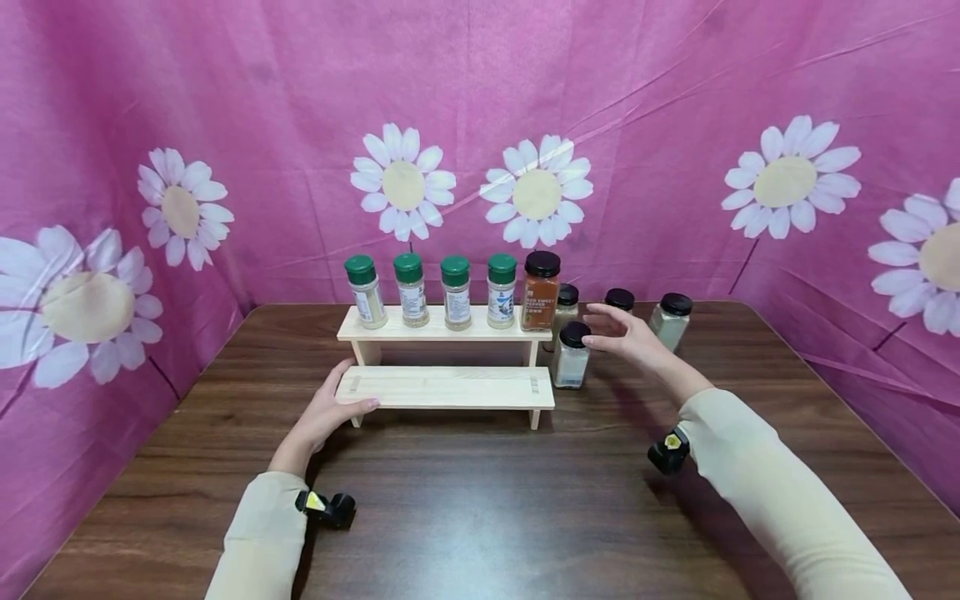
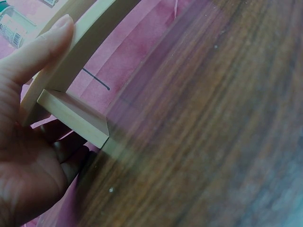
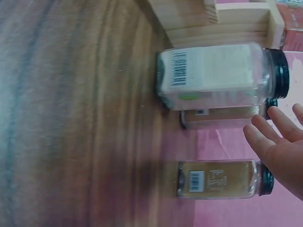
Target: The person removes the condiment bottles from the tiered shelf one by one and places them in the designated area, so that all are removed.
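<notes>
My left hand (image 1: pixel 324 415) grips the left end of a two-tier wooden spice rack (image 1: pixel 442 388). Its thumb lies on the lower board, and the other fingers go round behind the end. My right hand (image 1: pixel 633 343) is held out with fingers spread, its fingertips close beside the black lid of a spice jar of pale powder (image 1: pixel 572 368). That jar stands upright on the table by the rack's right end. In the right wrist view a jar of brownish spice (image 3: pixel 220 179) stands beyond, near the spread fingers.
Several green-capped shakers (image 1: pixel 457 304) line the upper shelf, with a red sweet pepper jar (image 1: pixel 541 292) at its right end. More black-lidded jars stand on the right, including one of pale green contents (image 1: pixel 670 327). A pink flowered cloth (image 1: pixel 637 192) hangs behind the wooden table (image 1: pixel 465 517).
</notes>
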Demonstrator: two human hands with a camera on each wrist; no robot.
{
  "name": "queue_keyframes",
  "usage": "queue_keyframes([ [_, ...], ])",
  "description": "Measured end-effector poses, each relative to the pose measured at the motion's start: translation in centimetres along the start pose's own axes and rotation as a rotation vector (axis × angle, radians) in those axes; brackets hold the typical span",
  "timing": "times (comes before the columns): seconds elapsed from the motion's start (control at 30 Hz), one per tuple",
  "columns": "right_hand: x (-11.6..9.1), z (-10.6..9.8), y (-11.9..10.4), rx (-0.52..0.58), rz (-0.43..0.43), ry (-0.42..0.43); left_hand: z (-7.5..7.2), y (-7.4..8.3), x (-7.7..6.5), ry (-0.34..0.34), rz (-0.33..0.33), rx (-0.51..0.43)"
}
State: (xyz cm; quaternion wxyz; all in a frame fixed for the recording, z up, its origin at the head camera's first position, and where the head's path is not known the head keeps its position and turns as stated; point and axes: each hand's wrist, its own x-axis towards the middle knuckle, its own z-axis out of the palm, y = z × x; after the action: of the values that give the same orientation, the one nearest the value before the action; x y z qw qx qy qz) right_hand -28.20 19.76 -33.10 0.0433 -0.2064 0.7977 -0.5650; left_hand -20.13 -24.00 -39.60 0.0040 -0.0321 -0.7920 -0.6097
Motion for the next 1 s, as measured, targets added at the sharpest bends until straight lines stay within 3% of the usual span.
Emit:
queue_keyframes([
  [0.47, 1.8, 0.2, -3.4, 0.089, 0.001, -0.01, 0.0, 0.0, 0.0, -0.002, 0.001, -0.012],
  [0.8, 2.8, 1.7, -5.5, 0.067, 0.012, -0.025, 0.0, -0.1, 0.1, -0.002, 0.015, 0.005],
  [1.0, 3.4, 2.4, -5.9, 0.147, 0.04, -0.007, 0.0, -0.1, 0.1, -0.005, 0.02, 0.0],
])
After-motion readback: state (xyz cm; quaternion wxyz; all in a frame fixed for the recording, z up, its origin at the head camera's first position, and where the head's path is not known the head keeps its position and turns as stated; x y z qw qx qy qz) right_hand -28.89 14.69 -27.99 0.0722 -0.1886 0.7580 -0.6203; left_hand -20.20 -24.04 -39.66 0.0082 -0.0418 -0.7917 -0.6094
